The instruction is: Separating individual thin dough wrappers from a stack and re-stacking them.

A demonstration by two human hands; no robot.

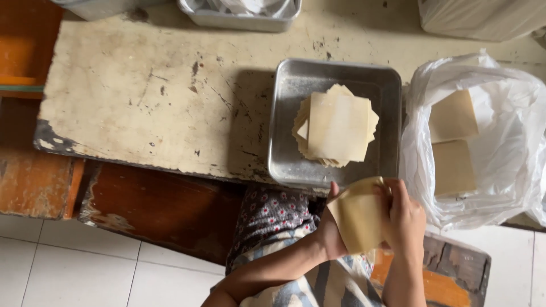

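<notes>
Just below the metal tray's (284, 122) near rim, the person is pinching one thin, pale wrapper sheet (358, 213) between the left hand (330, 230) and right hand (405, 219), both closed on its edges, and is probably best peeling gently before adding it to the fanned stack (336, 128).

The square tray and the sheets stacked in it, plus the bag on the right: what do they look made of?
The tray looks like brushed metal: grey, dull sheen, rolled rim. The stacked sheets seem thin, pale dough, matte and limp; the sheet held in both hands bends softly. The bag looks like thin translucent plastic, crinkled and glossy.
</notes>
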